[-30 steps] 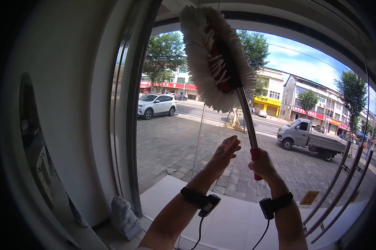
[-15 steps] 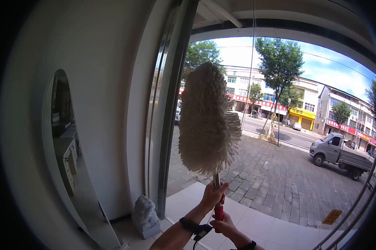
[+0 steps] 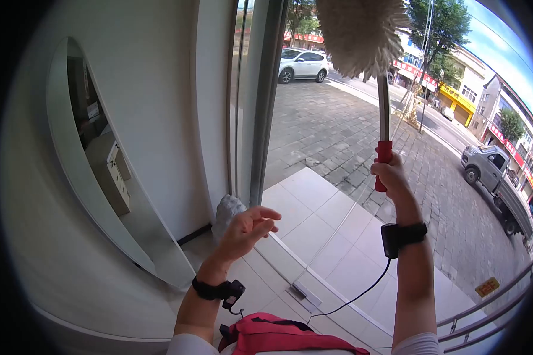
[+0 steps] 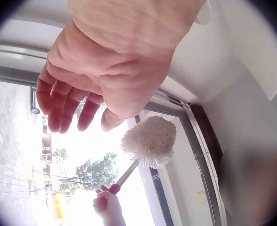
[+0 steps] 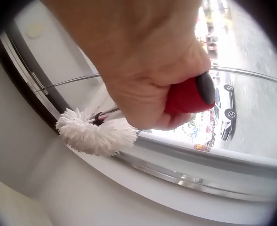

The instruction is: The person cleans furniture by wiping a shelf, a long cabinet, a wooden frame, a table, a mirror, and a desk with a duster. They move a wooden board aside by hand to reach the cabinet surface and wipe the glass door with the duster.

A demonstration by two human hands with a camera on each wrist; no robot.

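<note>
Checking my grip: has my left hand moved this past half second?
Yes; in the head view, your left hand went left, off the duster, towards the statue.

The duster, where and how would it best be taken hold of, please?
By its red handle, I'd say, coming from the right and wrapping round: it is slim, near upright and at the end away from the shaggy head, and the right grip holds it so. The empty left grip could perhaps take the bare shaft from the left.
</note>
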